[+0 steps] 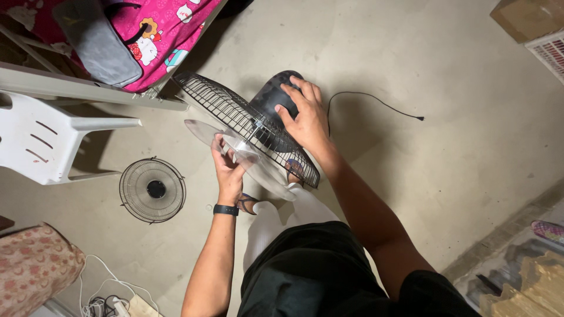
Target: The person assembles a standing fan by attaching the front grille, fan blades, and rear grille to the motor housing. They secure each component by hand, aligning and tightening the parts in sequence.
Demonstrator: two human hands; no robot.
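Fan motor housing [271, 97], rigid and likely heavy, steadied above the floor [446, 152] by right hand [305, 114], fingers closed over it; left hand [226, 170] fingers pinch the light, brittle-looking clear blade [258, 170] before the rear grille [235, 114].

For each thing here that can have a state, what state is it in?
Fan motor: gripped on top by right hand.
Rear grille: on the motor, tilted.
Blade: clear, at the grille, held by left hand.
Front grille: off, flat on the floor.
Cord: loose on the floor, unplugged.
Chair: tipped on its side.
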